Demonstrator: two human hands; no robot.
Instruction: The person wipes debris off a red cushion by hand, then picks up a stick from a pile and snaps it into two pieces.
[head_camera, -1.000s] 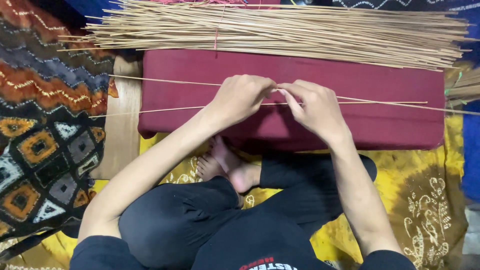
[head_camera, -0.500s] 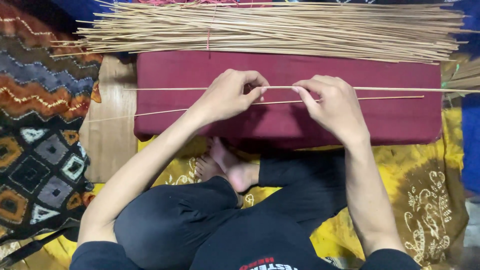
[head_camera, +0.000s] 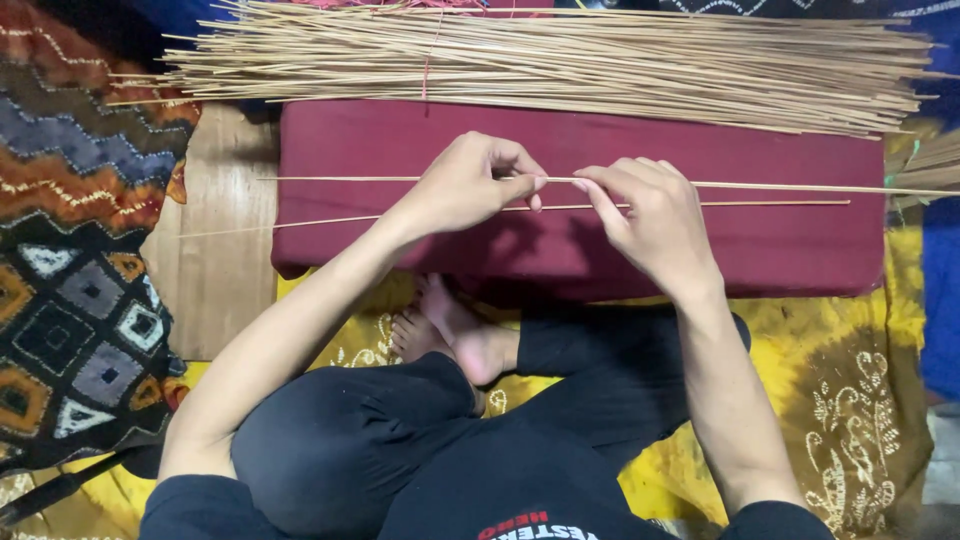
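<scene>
Two thin sticks held over a maroon cushion, both hands pinched shut.

The upper stick (head_camera: 780, 186) is pinched at centre by the left hand (head_camera: 470, 185) and right hand (head_camera: 650, 215), fingers (head_camera: 590, 180) closed together on it. A lower stick (head_camera: 770, 203) is laid just under it on the maroon cushion (head_camera: 360, 140). A stick bundle (head_camera: 600, 60) is piled at 12 o'clock.

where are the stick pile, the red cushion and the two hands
stick pile (head_camera: 600, 60), head view, middle of the bundle
red cushion (head_camera: 380, 150), head view, bare top left of the hands
left hand (head_camera: 465, 185), head view, back of hand
right hand (head_camera: 655, 215), head view, back of hand
</scene>
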